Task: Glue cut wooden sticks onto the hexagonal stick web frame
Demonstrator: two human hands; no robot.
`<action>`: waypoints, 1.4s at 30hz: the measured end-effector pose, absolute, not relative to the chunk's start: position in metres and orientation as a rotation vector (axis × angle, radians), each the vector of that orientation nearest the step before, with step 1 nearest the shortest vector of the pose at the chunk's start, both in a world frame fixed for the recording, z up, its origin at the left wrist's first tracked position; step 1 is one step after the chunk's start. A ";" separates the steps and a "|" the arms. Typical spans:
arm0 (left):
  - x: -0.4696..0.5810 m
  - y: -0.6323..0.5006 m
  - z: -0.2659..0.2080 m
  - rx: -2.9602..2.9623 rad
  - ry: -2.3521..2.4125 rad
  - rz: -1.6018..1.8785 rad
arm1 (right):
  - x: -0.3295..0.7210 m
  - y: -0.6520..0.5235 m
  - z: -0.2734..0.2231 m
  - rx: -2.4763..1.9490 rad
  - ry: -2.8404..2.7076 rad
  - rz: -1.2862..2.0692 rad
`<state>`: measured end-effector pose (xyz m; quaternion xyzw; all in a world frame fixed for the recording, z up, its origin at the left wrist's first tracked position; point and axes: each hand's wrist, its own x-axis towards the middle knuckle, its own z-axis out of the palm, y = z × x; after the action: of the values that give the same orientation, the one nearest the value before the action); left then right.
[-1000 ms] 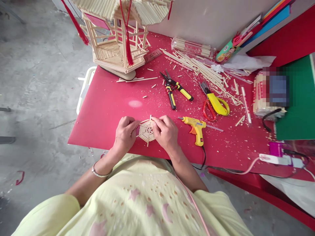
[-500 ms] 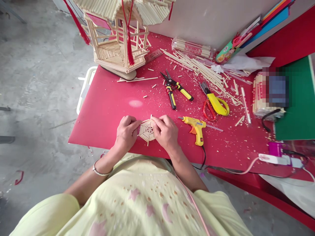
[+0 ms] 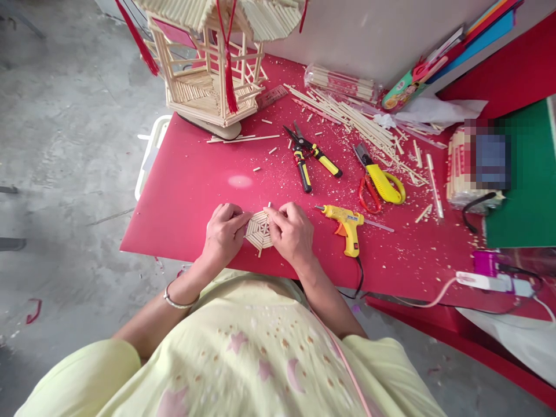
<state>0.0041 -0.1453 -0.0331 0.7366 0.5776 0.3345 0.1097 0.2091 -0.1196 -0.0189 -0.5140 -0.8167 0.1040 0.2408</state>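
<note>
Between my two hands is a small web-shaped panel [image 3: 259,231] of thin wooden sticks, held just over the front edge of the red table [image 3: 174,214]. My left hand [image 3: 223,234] pinches its left side, thumb and finger closed together. On the other side, my right hand [image 3: 292,231] grips the panel's upper right part, near a stick end that points up. My fingers hide both side edges of the panel. A yellow hot glue gun [image 3: 347,226] lies just right of my right hand, with a clear glue stick out of its back.
Black-and-yellow pliers [image 3: 308,153] and yellow-handled shears [image 3: 377,176] lie beyond my hands. A stick-built pavilion model [image 3: 212,87] with red tassels stands at the back left. Loose sticks [image 3: 356,121] and chips litter the back right. The glue gun's cord [image 3: 360,278] drops over the front edge.
The panel has turned very slightly in my fingers, its top stick end now a little farther right. Both hands keep their grip and nearly the same place.
</note>
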 end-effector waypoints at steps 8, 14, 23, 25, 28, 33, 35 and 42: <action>0.006 -0.145 -0.030 2.116 1.770 0.981 | 0.207 -0.120 -0.020 -1.413 -2.225 0.253; 0.006 -0.145 -0.029 2.107 1.763 0.994 | 0.208 -0.121 -0.021 -1.411 -2.233 0.250; 0.007 -0.144 -0.027 2.083 1.742 1.032 | 0.207 -0.121 -0.021 -1.413 -2.245 0.221; 0.005 -0.145 -0.026 2.067 1.736 1.061 | 0.207 -0.122 -0.017 -1.417 -2.250 0.194; -0.002 -0.145 -0.021 2.000 1.787 1.122 | 0.212 -0.124 -0.002 -1.428 -2.229 0.166; -0.007 -0.128 0.001 1.631 1.726 1.340 | 0.251 -0.102 0.035 -1.617 -2.106 0.033; -0.003 -0.115 0.012 1.457 1.635 1.427 | 0.279 -0.081 0.045 -1.781 -2.051 -0.054; 0.024 -0.070 0.041 1.217 1.333 1.574 | 0.352 -0.025 0.052 -2.229 -2.054 0.074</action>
<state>0.0245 -0.0700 0.0411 0.4731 0.5182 0.6120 0.3649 0.3520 -0.0254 0.0518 -0.7340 -0.6764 0.0242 0.0551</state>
